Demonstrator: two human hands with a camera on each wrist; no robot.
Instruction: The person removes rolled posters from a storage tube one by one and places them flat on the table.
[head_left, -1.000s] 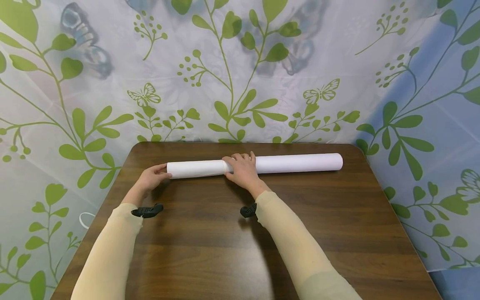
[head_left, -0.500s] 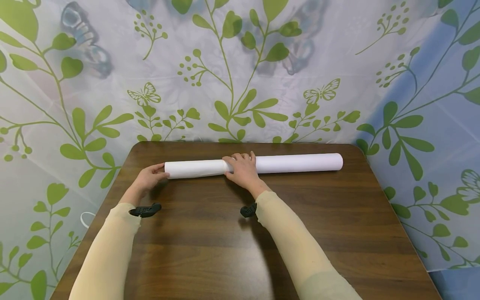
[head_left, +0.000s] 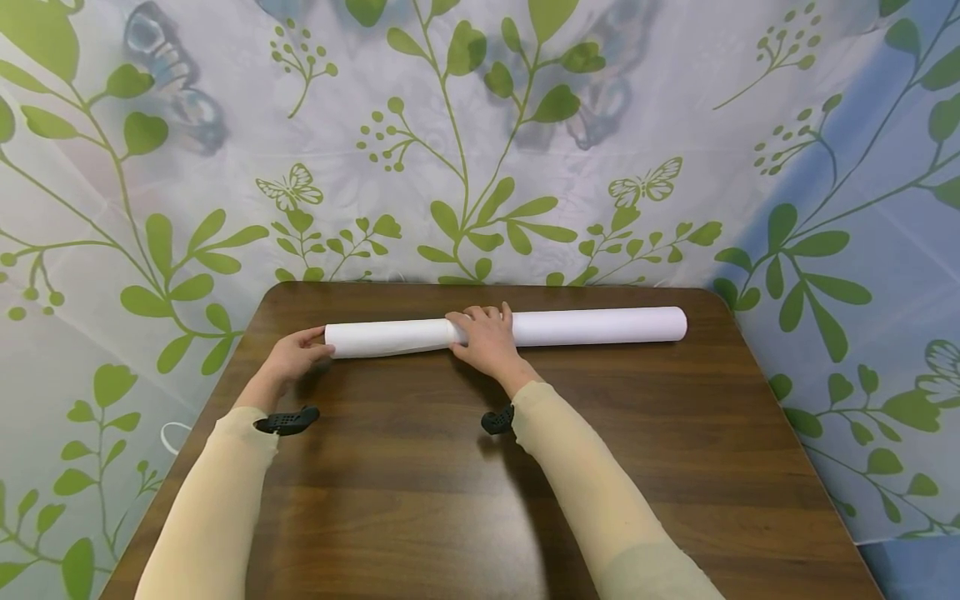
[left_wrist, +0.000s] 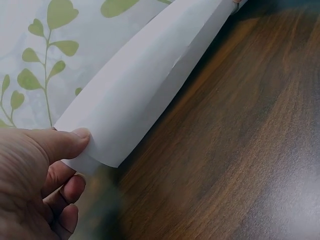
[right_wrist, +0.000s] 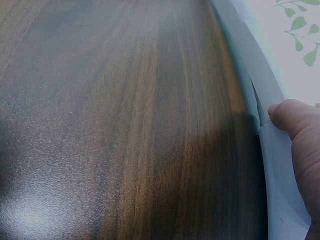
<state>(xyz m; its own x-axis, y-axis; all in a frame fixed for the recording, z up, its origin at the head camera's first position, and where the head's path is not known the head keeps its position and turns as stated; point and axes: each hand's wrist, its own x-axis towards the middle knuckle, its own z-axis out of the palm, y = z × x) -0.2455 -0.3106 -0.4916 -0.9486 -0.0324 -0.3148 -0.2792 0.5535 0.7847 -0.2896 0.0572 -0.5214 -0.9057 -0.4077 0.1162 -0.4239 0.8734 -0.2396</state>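
A long white paper roll [head_left: 600,327] lies across the far part of the table. From its middle leftward runs a slightly narrower white rolled sheet [head_left: 386,338], with a visible step between the two. My left hand [head_left: 291,357] pinches the left end of the narrower part; in the left wrist view the thumb [left_wrist: 75,142] presses on the paper edge and the fingers are beneath it. Over the step in the middle, my right hand [head_left: 486,342] grips the roll from above. The right wrist view shows that thumb [right_wrist: 295,117] on the near side at the step.
The brown wooden table [head_left: 420,500] extends toward me. Behind it hangs a patterned curtain [head_left: 480,167] with green leaves and butterflies. A white cord loop [head_left: 174,437] shows beyond the left edge. Each wrist wears a black strap [head_left: 288,421].
My left hand has moved slightly left, and the left end of the narrower rolled sheet has gone with it. The right hand and the wider part stay in place.
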